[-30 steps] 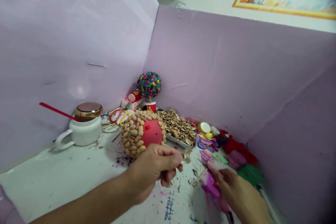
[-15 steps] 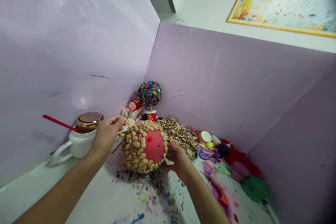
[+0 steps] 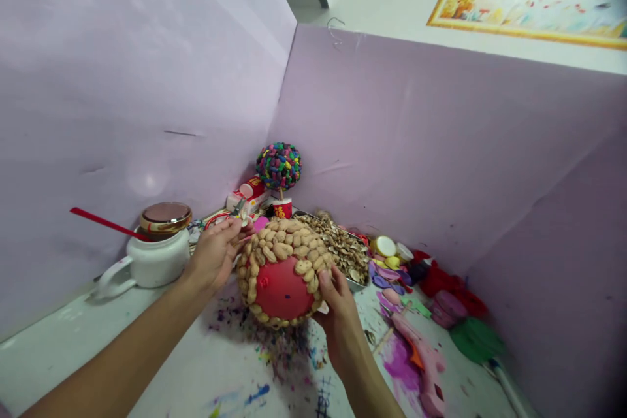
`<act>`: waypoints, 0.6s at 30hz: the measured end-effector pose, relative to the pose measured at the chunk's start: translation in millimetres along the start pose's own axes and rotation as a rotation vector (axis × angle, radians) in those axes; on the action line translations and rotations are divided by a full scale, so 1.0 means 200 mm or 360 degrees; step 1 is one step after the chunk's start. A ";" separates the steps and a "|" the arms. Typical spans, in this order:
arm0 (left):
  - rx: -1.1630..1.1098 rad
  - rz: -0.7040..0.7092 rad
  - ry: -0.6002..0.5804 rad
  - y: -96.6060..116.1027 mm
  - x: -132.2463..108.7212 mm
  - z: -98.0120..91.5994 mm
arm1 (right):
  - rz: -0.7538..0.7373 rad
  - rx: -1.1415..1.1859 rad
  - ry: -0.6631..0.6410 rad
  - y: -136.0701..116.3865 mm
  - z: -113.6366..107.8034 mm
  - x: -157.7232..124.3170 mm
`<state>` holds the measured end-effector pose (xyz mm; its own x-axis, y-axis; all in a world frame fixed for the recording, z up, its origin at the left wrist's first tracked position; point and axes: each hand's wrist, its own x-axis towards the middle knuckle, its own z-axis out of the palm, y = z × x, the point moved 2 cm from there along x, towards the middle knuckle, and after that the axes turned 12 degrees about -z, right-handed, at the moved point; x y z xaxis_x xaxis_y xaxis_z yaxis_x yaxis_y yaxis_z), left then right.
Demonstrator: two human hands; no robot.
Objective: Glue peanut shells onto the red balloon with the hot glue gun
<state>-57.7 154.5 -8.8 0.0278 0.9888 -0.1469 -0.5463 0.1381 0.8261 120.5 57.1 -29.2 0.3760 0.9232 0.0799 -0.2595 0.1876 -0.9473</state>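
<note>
A round red balloon (image 3: 284,289) is largely covered in peanuts in their shells, with a bare red patch facing me. My right hand (image 3: 337,310) grips its right side, thumb on the shells and fingers underneath. At the ball's upper left edge, my left hand (image 3: 218,249) has its fingers curled together. What lies between those fingertips, if anything, cannot be made out. Behind the ball is a metal tray (image 3: 356,285) heaped with split shells (image 3: 343,249). Paint specks mark the white tabletop (image 3: 196,356) below.
A white mug (image 3: 157,262) with a brown-lidded jar and red stick stands left. A multicoloured ball (image 3: 279,166) on a stem rises from a red cup (image 3: 283,208) at the back. Rightward lie deflated balloons (image 3: 386,277), a pink glue gun (image 3: 422,359) and a green round object (image 3: 476,341).
The ball has turned, moving its bare red patch lower and to the left, and it sits slightly further right. My left hand has moved closer against its upper left edge.
</note>
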 end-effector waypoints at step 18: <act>0.1882 0.1888 0.0141 0.09 -0.48 0.10 | -0.0133 -0.0302 0.0172 0.15 -0.10 -0.02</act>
<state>-54.0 63.9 31.5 0.0235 0.5700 0.8213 0.6596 -0.6261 0.4157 129.2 52.4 -64.2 0.4851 0.8638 0.1363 -0.0555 0.1860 -0.9810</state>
